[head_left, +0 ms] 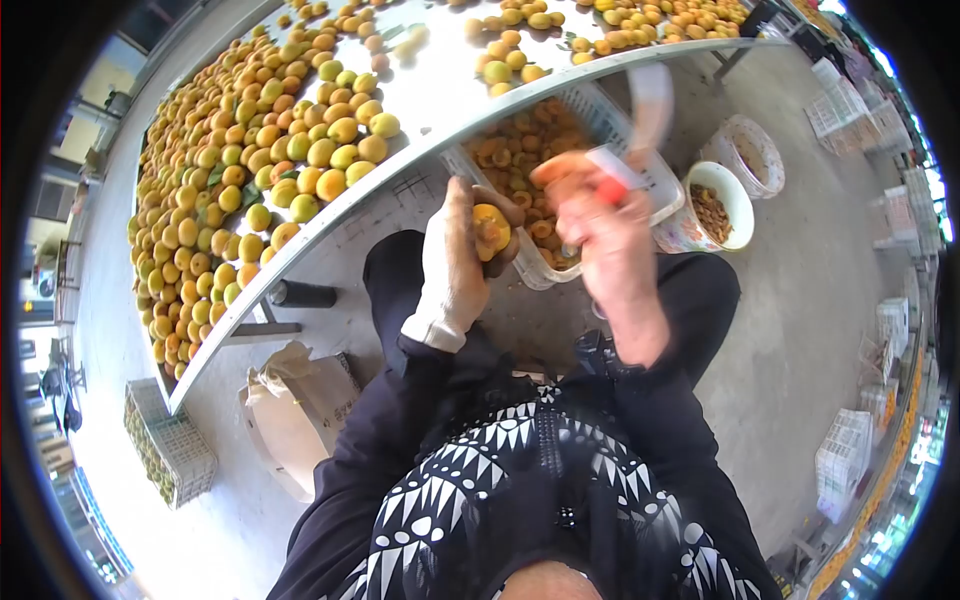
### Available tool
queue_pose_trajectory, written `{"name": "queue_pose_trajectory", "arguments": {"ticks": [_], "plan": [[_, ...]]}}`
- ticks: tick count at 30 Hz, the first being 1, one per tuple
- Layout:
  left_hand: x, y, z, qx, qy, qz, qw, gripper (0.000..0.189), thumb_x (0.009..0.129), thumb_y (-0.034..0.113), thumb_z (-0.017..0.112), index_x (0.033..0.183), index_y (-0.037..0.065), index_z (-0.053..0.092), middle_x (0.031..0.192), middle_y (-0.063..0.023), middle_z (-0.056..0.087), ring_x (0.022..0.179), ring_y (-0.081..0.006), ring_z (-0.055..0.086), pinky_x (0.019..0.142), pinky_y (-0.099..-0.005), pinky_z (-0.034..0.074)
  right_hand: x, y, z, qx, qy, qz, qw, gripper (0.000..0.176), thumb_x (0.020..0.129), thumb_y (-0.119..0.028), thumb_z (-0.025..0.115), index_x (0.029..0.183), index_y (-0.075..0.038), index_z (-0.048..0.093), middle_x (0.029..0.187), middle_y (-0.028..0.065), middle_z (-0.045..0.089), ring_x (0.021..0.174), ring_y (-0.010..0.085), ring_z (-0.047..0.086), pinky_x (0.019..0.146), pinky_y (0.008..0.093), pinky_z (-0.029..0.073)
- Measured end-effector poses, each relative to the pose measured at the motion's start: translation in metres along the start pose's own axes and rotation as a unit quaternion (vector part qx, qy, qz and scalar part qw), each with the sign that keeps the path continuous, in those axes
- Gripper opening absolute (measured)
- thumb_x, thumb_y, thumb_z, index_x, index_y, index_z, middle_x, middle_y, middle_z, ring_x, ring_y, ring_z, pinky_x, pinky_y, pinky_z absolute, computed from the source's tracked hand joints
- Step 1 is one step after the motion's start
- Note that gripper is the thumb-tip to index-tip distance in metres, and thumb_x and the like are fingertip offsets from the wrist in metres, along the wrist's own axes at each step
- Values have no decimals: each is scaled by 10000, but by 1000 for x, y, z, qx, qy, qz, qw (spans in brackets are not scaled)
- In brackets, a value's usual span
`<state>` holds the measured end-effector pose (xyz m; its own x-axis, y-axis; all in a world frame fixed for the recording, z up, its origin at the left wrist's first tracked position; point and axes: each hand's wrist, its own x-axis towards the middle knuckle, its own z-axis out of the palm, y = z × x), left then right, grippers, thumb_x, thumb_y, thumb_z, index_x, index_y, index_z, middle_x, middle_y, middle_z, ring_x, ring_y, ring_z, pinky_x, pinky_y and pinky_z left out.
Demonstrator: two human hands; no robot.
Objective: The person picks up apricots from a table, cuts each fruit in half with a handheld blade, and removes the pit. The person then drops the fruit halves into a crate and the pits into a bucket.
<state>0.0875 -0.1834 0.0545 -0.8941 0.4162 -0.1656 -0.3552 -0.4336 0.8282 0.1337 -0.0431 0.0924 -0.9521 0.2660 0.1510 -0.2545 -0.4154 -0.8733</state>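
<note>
My left hand point(456, 255), in a pale, stained glove, is closed round an apricot point(492, 232) whose cut orange flesh faces right. My right hand point(610, 235) is bare at the wrist and smeared by motion. Its fingers are curled round a small red-and-white tool point(611, 190) too blurred to name. Below and behind both hands stands a white plastic crate point(548, 274) holding many opened apricots point(510, 160). The right hand overlaps the crate's right part in this view, and the left hand is beside its near left edge.
Whole apricots point(230, 150) cover much of the white table point(410, 165) ahead. Two buckets point(735, 215) stand right of the crate, the nearer holding brown pits. A blurred pale shape point(652, 95) hangs over the crate's far end. A paper bag point(290, 420) and a crate point(172, 450) stand left.
</note>
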Motion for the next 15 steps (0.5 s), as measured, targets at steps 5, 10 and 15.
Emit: {"name": "queue_pose_trajectory", "arguments": {"ticks": [5, 10, 15], "plan": [[-5, -24, -5, 68, 56, -25, 996, 511, 1008, 518, 443, 957, 40, 613, 799, -17, 605, 709, -100, 564, 652, -254, 456, -34, 28, 1, -482, -26, -161, 861, 270, 723, 21, 714, 926, -36, 545, 868, 124, 534, 725, 311, 610, 634, 392, 494], [-19, -40, -9, 159, 37, 8, 987, 566, 1006, 542, 428, 940, 9, 606, 806, -31, 602, 716, -104, 544, 673, -263, 453, -58, 50, -2, -502, -23, -135, 854, 325, 758, 28, 673, 1009, -14, 471, 909, 183, 506, 784, 378, 581, 657, 430, 483], [-18, -66, -24, 159, 69, -14, 985, 528, 1019, 504, 428, 910, 17, 602, 810, -28, 606, 732, -107, 556, 672, -280, 465, -64, 61, -2, -462, 20, -154, 873, 264, 770, 88, 644, 965, -15, 497, 854, 163, 503, 740, 367, 570, 639, 415, 471]]}}
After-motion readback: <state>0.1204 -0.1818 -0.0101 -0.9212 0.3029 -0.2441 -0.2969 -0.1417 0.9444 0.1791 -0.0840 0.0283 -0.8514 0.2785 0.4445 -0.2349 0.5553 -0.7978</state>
